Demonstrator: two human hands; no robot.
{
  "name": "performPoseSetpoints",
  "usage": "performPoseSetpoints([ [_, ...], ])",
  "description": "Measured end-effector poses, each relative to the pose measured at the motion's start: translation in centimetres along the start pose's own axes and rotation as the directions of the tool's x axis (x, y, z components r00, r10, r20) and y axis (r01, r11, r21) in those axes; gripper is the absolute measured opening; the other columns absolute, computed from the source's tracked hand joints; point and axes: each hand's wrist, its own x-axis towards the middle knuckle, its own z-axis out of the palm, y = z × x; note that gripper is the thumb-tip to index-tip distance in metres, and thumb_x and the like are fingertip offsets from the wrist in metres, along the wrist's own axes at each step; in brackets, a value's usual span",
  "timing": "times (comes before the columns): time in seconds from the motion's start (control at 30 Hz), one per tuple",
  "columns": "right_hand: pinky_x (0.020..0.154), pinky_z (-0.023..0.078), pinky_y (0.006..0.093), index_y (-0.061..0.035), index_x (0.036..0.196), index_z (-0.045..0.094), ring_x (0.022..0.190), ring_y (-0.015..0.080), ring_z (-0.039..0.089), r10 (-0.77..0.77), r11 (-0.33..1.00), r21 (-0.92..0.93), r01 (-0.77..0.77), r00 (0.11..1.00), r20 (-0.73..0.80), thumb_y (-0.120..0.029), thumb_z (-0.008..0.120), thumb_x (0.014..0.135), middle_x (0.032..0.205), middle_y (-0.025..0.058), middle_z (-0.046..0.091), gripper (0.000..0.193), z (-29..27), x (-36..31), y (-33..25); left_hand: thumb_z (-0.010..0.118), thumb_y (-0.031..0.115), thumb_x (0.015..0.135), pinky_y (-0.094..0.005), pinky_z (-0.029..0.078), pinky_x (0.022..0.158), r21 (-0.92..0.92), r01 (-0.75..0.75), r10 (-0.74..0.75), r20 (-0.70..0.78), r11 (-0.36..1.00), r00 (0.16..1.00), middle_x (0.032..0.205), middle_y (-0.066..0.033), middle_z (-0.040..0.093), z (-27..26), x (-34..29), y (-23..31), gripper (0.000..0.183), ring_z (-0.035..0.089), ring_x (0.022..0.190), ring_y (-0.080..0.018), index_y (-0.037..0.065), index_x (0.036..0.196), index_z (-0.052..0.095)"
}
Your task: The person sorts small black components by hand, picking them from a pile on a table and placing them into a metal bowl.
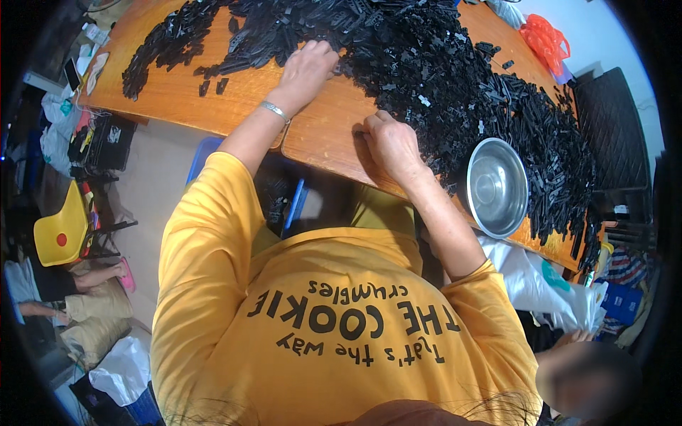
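My left hand rests at the near edge of a wide heap of small black plastic parts, with its fingers curled down among them. What those fingers hold, if anything, is hidden. Over the bare wood of the table, my right hand is closed in a pinch close to the front edge. A dark spot shows at its fingertips, too small to tell as a part or a shadow. To the right of that hand, a round metal bowl sits tilted against the black parts.
Longer black strips pile up at the right end. A smaller cluster of black parts lies at the left. A red plastic bag is at the back right. One person sits at the left near a yellow chair; another is at the lower right.
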Motion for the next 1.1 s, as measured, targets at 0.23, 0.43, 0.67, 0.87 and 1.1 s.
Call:
performPoseSetpoints([
  [0.23,0.067,0.057,0.0469,-0.0016,0.093,0.067,0.077,0.0412,0.072,-0.055,0.969,0.229,0.094,0.983,-0.173,-0.012,0.072,0.09,0.084,0.0212,0.07,0.012,0.2,0.3,-1.3,0.068,0.006,0.097,-0.0395,0.058,0.08,-0.702,0.45,-0.48,0.173,0.552,0.86,0.103,-0.0103,0.074,-0.8,-3.6,0.5,0.015,0.073,0.094,-0.0265,0.006,0.111,0.063],
  [0.43,0.062,0.055,0.0386,-0.0008,0.096,0.065,0.069,0.0298,0.072,0.127,0.852,0.523,0.005,0.968,-0.218,-0.007,0.072,0.092,0.076,0.0179,0.069,0.01,-1.5,2.5,-3.8,0.059,0.008,0.107,-0.0339,0.062,0.093,-0.873,0.289,-0.47,0.46,-0.392,0.753,0.133,-0.0216,0.069,-4.1,-6.3,4.3,0.026,0.073,0.115,-0.027,0.003,0.132,0.055],
  [0.67,0.06,0.056,0.0304,-0.0009,0.095,0.067,0.067,0.0193,0.069,0.086,0.819,0.548,0.169,0.909,-0.409,0.002,0.075,0.089,0.088,0.0102,0.068,0.011,-2.3,3.6,-6.8,0.062,0.009,0.106,-0.0326,0.062,0.096,-0.857,0.18,-0.386,0.393,-0.483,0.835,0.135,-0.0195,0.067,-6.6,-7.5,5.8,0.033,0.071,0.115,-0.0223,0.001,0.137,0.054],
  [0.87,0.062,0.057,0.0333,-0.0017,0.096,0.068,0.074,0.0222,0.071,0.034,0.797,0.519,0.31,0.834,-0.551,0.003,0.077,0.087,0.092,0.0115,0.068,0.013,-1.9,3.9,-7.1,0.064,0.006,0.104,-0.0321,0.06,0.095,-0.873,0.156,-0.389,0.358,-0.463,0.849,0.13,-0.013,0.069,-7.4,-7.6,6.8,0.036,0.069,0.115,-0.0181,0.004,0.139,0.054],
  [1.1,0.065,0.057,0.0376,-0.0023,0.095,0.067,0.077,0.0302,0.07,-0.001,0.849,0.433,0.302,0.82,-0.572,0.004,0.077,0.084,0.091,0.013,0.067,0.016,-1.8,3.6,-7.0,0.065,0.004,0.103,-0.0289,0.059,0.092,-0.887,0.183,-0.423,0.373,-0.424,0.826,0.124,-0.0065,0.069,-7.3,-7.8,7.6,0.035,0.068,0.111,-0.0143,0.006,0.137,0.055],
])
